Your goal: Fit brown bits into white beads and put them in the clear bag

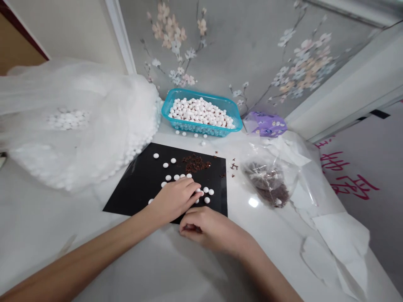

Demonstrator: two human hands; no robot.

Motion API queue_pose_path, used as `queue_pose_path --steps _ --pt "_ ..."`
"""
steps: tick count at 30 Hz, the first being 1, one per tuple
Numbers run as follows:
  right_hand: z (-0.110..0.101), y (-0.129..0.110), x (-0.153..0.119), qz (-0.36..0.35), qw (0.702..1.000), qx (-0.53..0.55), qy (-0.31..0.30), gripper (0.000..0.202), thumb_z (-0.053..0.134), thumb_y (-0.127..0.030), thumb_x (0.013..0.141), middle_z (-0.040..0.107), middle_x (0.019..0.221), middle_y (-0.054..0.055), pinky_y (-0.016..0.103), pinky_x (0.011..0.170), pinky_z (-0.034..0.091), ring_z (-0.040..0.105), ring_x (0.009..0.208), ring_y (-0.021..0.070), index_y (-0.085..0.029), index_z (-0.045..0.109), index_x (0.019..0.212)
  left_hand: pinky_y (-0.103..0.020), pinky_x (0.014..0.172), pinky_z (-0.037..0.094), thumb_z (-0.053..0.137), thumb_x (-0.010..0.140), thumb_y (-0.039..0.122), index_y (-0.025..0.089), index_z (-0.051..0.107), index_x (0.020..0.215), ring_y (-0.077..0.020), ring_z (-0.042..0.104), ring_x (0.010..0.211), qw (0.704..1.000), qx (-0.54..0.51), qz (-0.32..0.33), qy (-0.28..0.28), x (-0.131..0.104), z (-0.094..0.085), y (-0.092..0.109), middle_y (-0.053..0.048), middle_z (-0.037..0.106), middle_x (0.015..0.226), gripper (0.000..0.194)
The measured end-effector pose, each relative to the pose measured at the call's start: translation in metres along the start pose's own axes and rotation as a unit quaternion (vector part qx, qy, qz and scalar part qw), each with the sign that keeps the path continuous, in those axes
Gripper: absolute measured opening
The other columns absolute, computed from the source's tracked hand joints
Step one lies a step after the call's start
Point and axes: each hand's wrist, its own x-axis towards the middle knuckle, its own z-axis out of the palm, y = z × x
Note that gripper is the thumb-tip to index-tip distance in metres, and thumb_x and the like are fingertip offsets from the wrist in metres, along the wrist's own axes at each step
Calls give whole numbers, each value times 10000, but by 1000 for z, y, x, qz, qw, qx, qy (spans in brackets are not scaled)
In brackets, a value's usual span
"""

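Note:
My left hand (176, 197) is over the black mat (132, 188), its fingers closed at a small white ball (198, 191) among others. More white balls (206, 200) lie loose around it on the mat. My right hand (208, 226) is curled at the mat's near edge, just below the left; anything inside its fingers is hidden. Beyond the hands, a pile of small dark brown pieces (195, 163) rests on the mat, with a few scattered past its right edge.
A blue plastic basket (201, 131) of white balls stands by the wall. At left sits a large translucent bag (103, 142) full of white balls. To the right are a clear bag of brown pieces (269, 182), a purple packet (267, 125) and crumpled white paper (343, 243).

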Motion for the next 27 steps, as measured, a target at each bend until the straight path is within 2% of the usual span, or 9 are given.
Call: queue_pose_path --steps 4,8,12,15,18,20,22,25,27 --pt "-7 -4 -4 -7 999 45 5 80 551 -141 788 530 615 -36 175 481 362 447 523 71 -178 615 757 -257 627 373 450 844 363 217 610 1043 -188 560 807 999 31 2 8 1 -9 -2 -44 623 841 293" --pt "-12 -3 -3 -11 994 84 68 86 537 -139 786 519 630 -31 166 471 357 431 520 63 -179 606 754 -258 644 385 426 844 379 217 609 1028 -181 572 806 997 70 -24 34 23 -25 -9 -23 634 830 306" --pt "-10 9 3 14 963 123 238 93 527 -218 808 502 641 -20 169 456 344 407 511 61 -170 582 749 -291 759 401 390 859 308 199 595 1045 -218 541 967 994 76 -6 76 76 -30 -31 -53 621 996 298" --pt "-11 26 7 35 910 137 390 143 511 -295 832 474 627 -23 177 437 322 380 496 64 -171 560 778 -353 867 371 435 833 241 159 590 1078 -260 499 1047 998 40 6 43 116 -25 -49 -108 581 1099 302" --pt "-17 46 9 34 853 113 509 167 514 -324 833 475 652 -18 191 449 329 378 498 69 -167 553 795 -349 846 396 473 800 186 141 649 913 -252 540 976 999 37 25 31 138 -23 -60 -114 622 983 214" --pt "-23 56 11 30 822 105 559 183 518 -341 832 492 678 -9 201 463 343 396 505 75 -164 552 798 -344 818 420 477 795 176 141 652 850 -244 565 927 998 33 37 38 140 -27 -58 -109 634 924 186" --pt "-26 61 13 33 806 102 581 206 516 -366 833 506 690 -2 210 480 359 424 523 89 -166 551 796 -353 819 431 485 799 192 142 639 864 -241 576 917 997 24 50 54 131 -31 -48 -107 635 921 175" --pt "-24 61 16 42 795 114 594 240 509 -404 834 527 715 7 220 513 387 475 572 112 -170 544 793 -305 769 469 411 864 276 165 576 994 -180 603 838 994 -26 57 87 96 -28 -19 -80 630 944 237" --pt "-19 59 17 44 786 118 605 231 497 -400 843 538 739 10 222 533 397 493 601 119 -174 534 812 -275 737 484 460 852 337 176 566 955 -170 608 833 964 -241 13 108 60 -19 0 -62 634 903 218"
